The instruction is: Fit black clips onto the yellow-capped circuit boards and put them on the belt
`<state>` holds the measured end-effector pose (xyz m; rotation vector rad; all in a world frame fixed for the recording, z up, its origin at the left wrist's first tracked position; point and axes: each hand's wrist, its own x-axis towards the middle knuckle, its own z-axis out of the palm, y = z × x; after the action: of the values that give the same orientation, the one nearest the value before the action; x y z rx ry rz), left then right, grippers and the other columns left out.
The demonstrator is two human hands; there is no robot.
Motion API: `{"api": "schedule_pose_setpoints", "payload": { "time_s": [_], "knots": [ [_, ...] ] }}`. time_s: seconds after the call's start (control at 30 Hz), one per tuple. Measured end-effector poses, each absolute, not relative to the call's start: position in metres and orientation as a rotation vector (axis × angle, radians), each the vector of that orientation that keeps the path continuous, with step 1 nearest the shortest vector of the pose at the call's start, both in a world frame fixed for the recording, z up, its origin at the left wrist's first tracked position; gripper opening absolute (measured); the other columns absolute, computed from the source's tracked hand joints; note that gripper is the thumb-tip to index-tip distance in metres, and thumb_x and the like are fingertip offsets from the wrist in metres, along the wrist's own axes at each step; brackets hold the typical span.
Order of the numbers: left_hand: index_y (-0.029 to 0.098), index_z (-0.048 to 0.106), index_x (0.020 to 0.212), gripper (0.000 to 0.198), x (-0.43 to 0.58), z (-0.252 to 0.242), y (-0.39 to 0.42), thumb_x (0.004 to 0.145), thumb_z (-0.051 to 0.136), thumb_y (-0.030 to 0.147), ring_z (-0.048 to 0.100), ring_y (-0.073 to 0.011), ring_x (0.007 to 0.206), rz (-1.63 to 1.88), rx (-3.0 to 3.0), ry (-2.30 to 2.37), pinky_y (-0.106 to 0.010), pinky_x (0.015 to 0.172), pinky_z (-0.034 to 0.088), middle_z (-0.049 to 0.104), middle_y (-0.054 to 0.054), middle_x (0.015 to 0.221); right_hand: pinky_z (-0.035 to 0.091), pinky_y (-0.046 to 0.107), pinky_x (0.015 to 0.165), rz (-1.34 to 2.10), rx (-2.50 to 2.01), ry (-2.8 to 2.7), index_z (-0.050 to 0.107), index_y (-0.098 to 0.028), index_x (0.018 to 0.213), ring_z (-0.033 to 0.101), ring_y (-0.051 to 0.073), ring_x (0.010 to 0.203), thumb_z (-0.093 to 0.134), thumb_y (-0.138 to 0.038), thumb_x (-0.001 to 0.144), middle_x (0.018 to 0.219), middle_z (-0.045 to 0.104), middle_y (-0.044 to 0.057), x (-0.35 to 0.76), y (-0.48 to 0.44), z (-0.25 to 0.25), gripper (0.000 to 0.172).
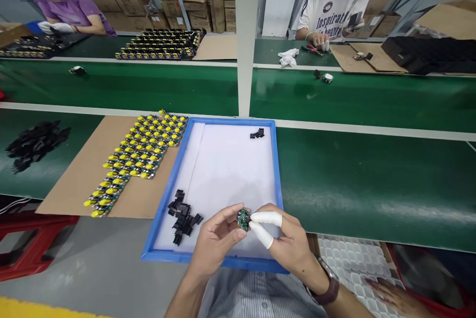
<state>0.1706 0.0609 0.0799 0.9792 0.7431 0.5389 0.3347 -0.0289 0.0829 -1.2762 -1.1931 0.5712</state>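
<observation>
Both hands meet over the near edge of a blue-rimmed tray (275,169) with a white floor. My left hand (217,238) pinches a small green circuit board (243,219) between thumb and fingers. My right hand (286,241), with white finger cots on thumb and forefinger, pinches the same board from the right. A pile of small black parts (183,216) lies in the tray just left of my left hand. A few more black parts (257,133) sit at the tray's far right corner.
Rows of yellow-topped assemblies (137,157) lie on cardboard (80,169) left of the tray. Loose black pieces (33,143) sit far left. A green conveyor belt (364,99) runs behind, past a white post (245,35). Two people work across it. A red crate (26,243) stands lower left.
</observation>
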Motion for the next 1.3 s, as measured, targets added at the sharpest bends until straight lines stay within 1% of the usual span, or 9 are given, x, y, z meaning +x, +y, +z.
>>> {"api": "schedule_pose_setpoints", "payload": {
  "time_s": [0.1, 0.23, 0.43, 0.67, 0.83, 1.03, 1.13, 1.2, 1.3],
  "knots": [
    [0.026, 0.078, 0.111, 0.038, 0.17, 0.077, 0.06, 0.074, 0.086, 0.018, 0.07, -0.0195, 0.1, 0.544, 1.038, 0.795, -0.027, 0.088, 0.057, 0.079, -0.006, 0.109, 0.054, 0.033, 0.071, 0.577, -1.283, -1.234, 0.072, -0.028, 0.115, 0.067, 0.019, 0.08, 0.064, -0.006, 0.091, 0.093, 0.072, 0.005, 0.337, -0.03, 0.086, 0.034],
    [0.027, 0.08, 0.11, 0.037, 0.169, 0.074, 0.056, 0.074, 0.086, 0.02, 0.072, -0.0199, 0.099, 0.538, 1.048, 0.815, -0.027, 0.088, 0.057, 0.08, -0.005, 0.107, 0.054, 0.032, 0.07, 0.599, -1.288, -1.307, 0.073, -0.026, 0.114, 0.066, 0.019, 0.08, 0.064, -0.007, 0.09, 0.095, 0.073, 0.006, 0.342, -0.031, 0.088, 0.031],
    [0.024, 0.081, 0.107, 0.034, 0.169, 0.069, 0.053, 0.074, 0.086, 0.024, 0.071, -0.0202, 0.096, 0.565, 1.093, 0.819, -0.026, 0.085, 0.057, 0.079, -0.007, 0.105, 0.052, 0.031, 0.067, 0.651, -1.231, -1.287, 0.074, -0.025, 0.111, 0.065, 0.018, 0.077, 0.065, -0.005, 0.089, 0.09, 0.07, 0.005, 0.346, -0.031, 0.085, 0.031],
    [0.022, 0.08, 0.11, 0.035, 0.17, 0.07, 0.05, 0.076, 0.085, 0.03, 0.072, -0.0217, 0.096, 0.536, 1.072, 0.861, -0.029, 0.086, 0.058, 0.079, -0.009, 0.104, 0.054, 0.036, 0.075, 0.56, -1.141, -1.263, 0.07, -0.027, 0.116, 0.065, 0.02, 0.084, 0.061, -0.001, 0.089, 0.094, 0.07, 0.006, 0.342, -0.034, 0.074, 0.039],
    [0.025, 0.081, 0.107, 0.032, 0.174, 0.074, 0.05, 0.076, 0.085, 0.027, 0.071, -0.0192, 0.094, 0.557, 1.123, 0.85, -0.027, 0.085, 0.057, 0.078, -0.006, 0.103, 0.052, 0.033, 0.072, 0.637, -1.22, -1.24, 0.072, -0.026, 0.112, 0.065, 0.019, 0.081, 0.062, -0.004, 0.09, 0.091, 0.069, 0.005, 0.341, -0.036, 0.075, 0.032],
    [0.023, 0.081, 0.106, 0.03, 0.177, 0.077, 0.049, 0.076, 0.084, 0.023, 0.067, -0.0179, 0.085, 0.58, 1.244, 0.782, -0.028, 0.075, 0.057, 0.075, -0.007, 0.096, 0.051, 0.029, 0.071, 0.762, -1.281, -1.243, 0.076, -0.026, 0.107, 0.066, 0.017, 0.079, 0.066, -0.007, 0.088, 0.09, 0.07, 0.003, 0.35, -0.036, 0.088, 0.029],
    [0.024, 0.08, 0.109, 0.028, 0.179, 0.08, 0.047, 0.081, 0.081, 0.023, 0.066, -0.0161, 0.081, 0.593, 1.312, 0.768, -0.026, 0.07, 0.056, 0.073, -0.006, 0.093, 0.051, 0.029, 0.07, 0.819, -1.324, -1.214, 0.079, -0.026, 0.105, 0.066, 0.017, 0.078, 0.069, -0.012, 0.089, 0.087, 0.071, 0.003, 0.35, -0.037, 0.086, 0.023],
    [0.026, 0.077, 0.114, 0.03, 0.178, 0.081, 0.045, 0.084, 0.078, 0.023, 0.067, -0.0163, 0.085, 0.619, 1.409, 0.769, -0.027, 0.072, 0.057, 0.07, -0.006, 0.1, 0.052, 0.028, 0.068, 0.852, -1.315, -1.108, 0.081, -0.027, 0.102, 0.066, 0.017, 0.075, 0.072, -0.018, 0.089, 0.084, 0.071, 0.003, 0.349, -0.037, 0.079, 0.018],
    [0.03, 0.07, 0.127, 0.043, 0.176, 0.083, 0.04, 0.085, 0.076, 0.018, 0.068, -0.0169, 0.095, 0.681, 1.657, 0.743, -0.03, 0.081, 0.06, 0.062, -0.008, 0.125, 0.055, 0.029, 0.071, 0.997, -1.222, -0.875, 0.082, -0.029, 0.102, 0.069, 0.017, 0.077, 0.075, -0.026, 0.089, 0.085, 0.074, 0.002, 0.346, -0.038, 0.067, 0.015]
  ]
}}
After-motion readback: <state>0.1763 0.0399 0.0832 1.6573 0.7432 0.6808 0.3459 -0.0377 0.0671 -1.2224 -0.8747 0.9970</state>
